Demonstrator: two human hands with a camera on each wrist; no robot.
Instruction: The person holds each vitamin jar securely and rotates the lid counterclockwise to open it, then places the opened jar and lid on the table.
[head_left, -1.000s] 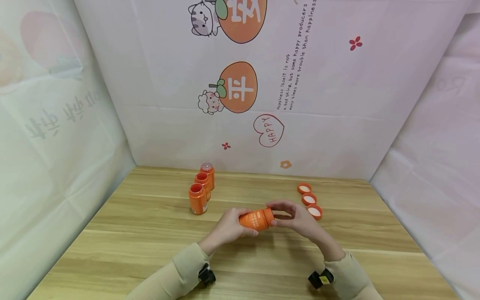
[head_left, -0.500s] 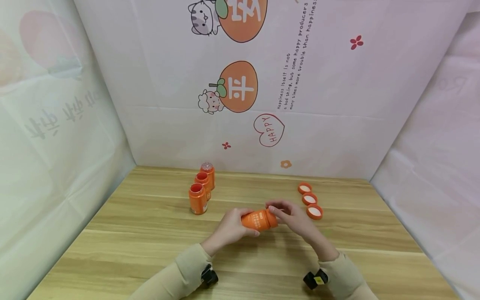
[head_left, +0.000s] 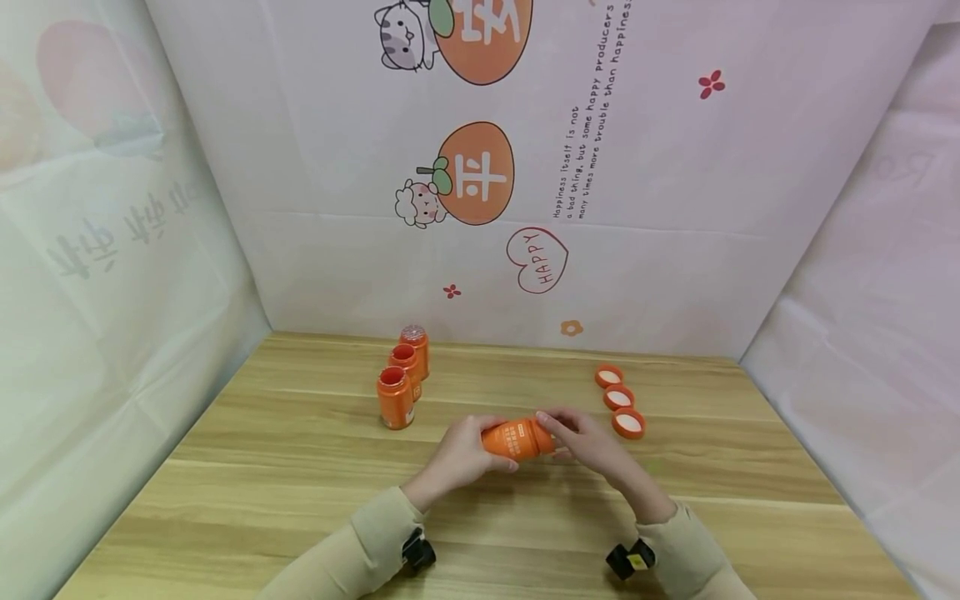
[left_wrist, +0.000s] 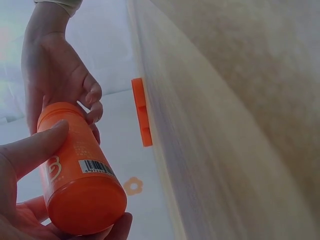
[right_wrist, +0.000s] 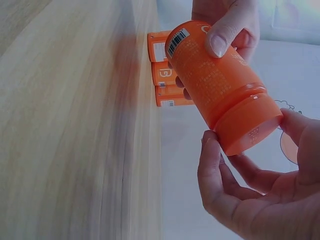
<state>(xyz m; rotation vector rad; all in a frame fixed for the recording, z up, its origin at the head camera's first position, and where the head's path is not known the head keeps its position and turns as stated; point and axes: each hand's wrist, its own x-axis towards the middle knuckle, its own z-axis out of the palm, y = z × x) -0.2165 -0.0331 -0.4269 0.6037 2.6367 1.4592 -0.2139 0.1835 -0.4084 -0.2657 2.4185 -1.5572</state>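
Observation:
An orange pill bottle [head_left: 510, 440] lies tilted on its side above the wooden table, its capped end to the right. My left hand [head_left: 461, 454] grips its body, thumb along the near side. At the other end my right hand [head_left: 588, 440] pinches the orange screw cap [right_wrist: 248, 124] between thumb and fingertips. The cap sits on the bottle's neck in the right wrist view. A barcode label [left_wrist: 96, 167] shows near the bottle's base in the left wrist view.
Uncapped orange bottles stand in a row at back left, the nearest bottle [head_left: 395, 400] showing its mouth. Several loose caps lie upturned at right, the nearest loose cap [head_left: 628, 423] just beyond my right hand. A printed white sheet [head_left: 637, 275] hangs behind the table [head_left: 300, 483].
My right hand has shifted its hold on the cap, its thumb coming up over the top edge. The bottle has moved very slightly right; my left hand keeps its grip.

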